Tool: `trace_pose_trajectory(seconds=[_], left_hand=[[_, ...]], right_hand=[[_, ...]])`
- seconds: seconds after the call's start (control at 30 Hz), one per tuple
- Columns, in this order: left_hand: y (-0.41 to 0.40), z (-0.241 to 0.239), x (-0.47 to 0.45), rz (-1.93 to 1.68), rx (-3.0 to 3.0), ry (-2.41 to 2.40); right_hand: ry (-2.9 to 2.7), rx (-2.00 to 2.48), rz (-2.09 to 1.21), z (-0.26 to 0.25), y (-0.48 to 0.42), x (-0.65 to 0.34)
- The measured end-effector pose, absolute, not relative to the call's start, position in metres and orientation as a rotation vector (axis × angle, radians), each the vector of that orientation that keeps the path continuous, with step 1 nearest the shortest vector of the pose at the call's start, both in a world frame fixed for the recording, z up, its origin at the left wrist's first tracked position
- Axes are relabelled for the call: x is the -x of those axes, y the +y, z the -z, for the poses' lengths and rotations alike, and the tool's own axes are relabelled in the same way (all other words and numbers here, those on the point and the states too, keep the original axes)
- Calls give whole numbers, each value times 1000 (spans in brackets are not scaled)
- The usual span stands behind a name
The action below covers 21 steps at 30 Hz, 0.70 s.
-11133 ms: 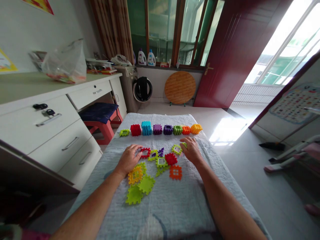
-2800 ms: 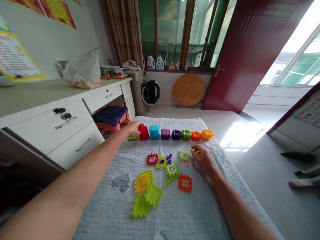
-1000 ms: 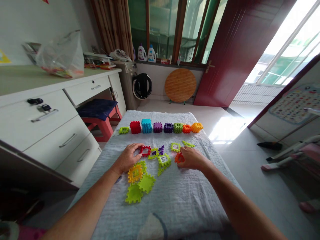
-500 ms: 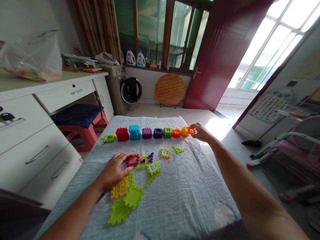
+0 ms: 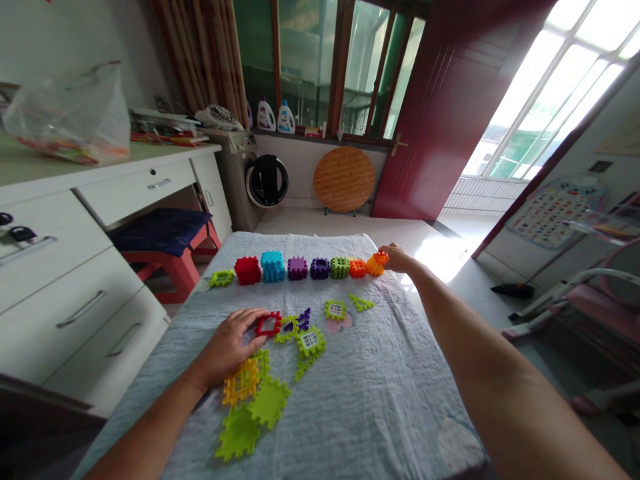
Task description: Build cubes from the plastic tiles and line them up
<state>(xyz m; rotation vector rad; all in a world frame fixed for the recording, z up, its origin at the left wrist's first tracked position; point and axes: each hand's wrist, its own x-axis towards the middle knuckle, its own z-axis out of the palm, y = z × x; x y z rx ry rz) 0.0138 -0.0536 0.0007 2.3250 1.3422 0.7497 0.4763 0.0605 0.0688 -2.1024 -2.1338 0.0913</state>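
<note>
My right hand is closed at the right end of the row, pinching an orange interlocking panel against a yellow-orange stack; its fingertips are partly hidden. Leftward along the row stand an orange stack, a green one, a dark purple one, a purple one, a blue one and a red one. My left hand lies on the cloth, thumb and fingers apart, fingertips at a red square frame. Just below it is a yellow window panel.
Loose green panels lie near the left forearm. A green window piece and a green triangle lie mid-cloth. A stool and white drawers stand left, a pink chair right.
My right hand has brought the orange panel left, from beside the yellow-orange stack to against it. The left hand stays by the red frame. The view has shifted slightly.
</note>
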Motion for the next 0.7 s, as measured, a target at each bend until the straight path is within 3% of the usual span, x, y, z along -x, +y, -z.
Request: trace_pose_trajectory(seconds=[0.4,0.7], left_hand=[[-53,2,-13,-811,-2282,1343],[-53,4,-13,-859,-2283,1335]], right_hand=[[-2127,1755,-33,-53,-11,-443],[-2014,2130,73,-62,35,-470]])
